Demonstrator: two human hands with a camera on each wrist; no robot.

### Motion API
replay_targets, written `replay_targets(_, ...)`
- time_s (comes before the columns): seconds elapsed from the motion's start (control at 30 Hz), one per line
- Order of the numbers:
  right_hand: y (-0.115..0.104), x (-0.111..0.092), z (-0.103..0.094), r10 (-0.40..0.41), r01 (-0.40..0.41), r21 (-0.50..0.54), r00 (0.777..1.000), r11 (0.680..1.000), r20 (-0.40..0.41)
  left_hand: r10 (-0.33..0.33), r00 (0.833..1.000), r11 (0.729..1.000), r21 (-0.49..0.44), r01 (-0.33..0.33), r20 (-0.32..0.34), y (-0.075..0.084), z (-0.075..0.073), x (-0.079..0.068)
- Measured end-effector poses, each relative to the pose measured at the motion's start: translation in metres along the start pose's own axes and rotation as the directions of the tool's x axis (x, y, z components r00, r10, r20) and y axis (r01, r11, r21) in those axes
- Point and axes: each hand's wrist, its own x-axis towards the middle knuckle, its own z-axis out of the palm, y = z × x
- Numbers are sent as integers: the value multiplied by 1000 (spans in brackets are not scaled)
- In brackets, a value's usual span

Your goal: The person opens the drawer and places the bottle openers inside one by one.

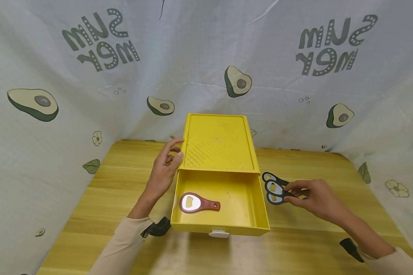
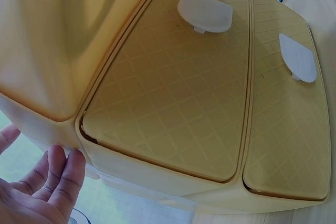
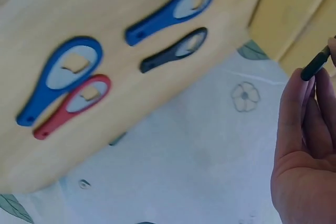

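Observation:
A yellow drawer box (image 1: 218, 141) has its top drawer (image 1: 241, 202) pulled out, and a red bottle opener (image 1: 209, 205) lies inside it. At the box's left side, my left hand (image 1: 163, 172) touches the wall near the front of the top; its bent fingers (image 2: 67, 184) also show against that side in the left wrist view. To the right of the drawer, my right hand (image 1: 318, 200) pinches a black bottle opener (image 1: 275, 188) by its handle, above the table. Its handle (image 3: 315, 66) appears edge-on at the fingertips in the right wrist view.
Other bottle openers lie on the wooden table (image 1: 99, 206): two blue ones (image 3: 73, 64), a smaller red one (image 3: 86, 98) and a dark one (image 3: 176, 51). Two lower drawers with white pulls (image 2: 206, 11) are closed. A patterned curtain (image 1: 199, 46) hangs behind.

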Motion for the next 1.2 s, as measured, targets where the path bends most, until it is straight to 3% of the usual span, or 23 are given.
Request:
replay_targets(0.27, -21, 1, -13, -5, 5, -13, 1000, 1000, -11, -13, 1000, 1000, 13, 13, -3, 1, 0, 0)
replay_targets(0.73, -56, -2, -33, -82, 77, -52, 990, 996, -111, -5, 1000, 1000, 10, 5, -6, 0, 1, -1)
replay_targets(0.97, -70, -4, -48, -42, 34, -70, 992, 997, -119, 0, 1000, 1000, 11, 0, -2, -1, 2, 0)
replay_targets(1.2, -82, -7, -59, -75, 64, -76, 987, 995, -146, -5, 1000, 1000, 12, 6, -4, -2, 0, 1)
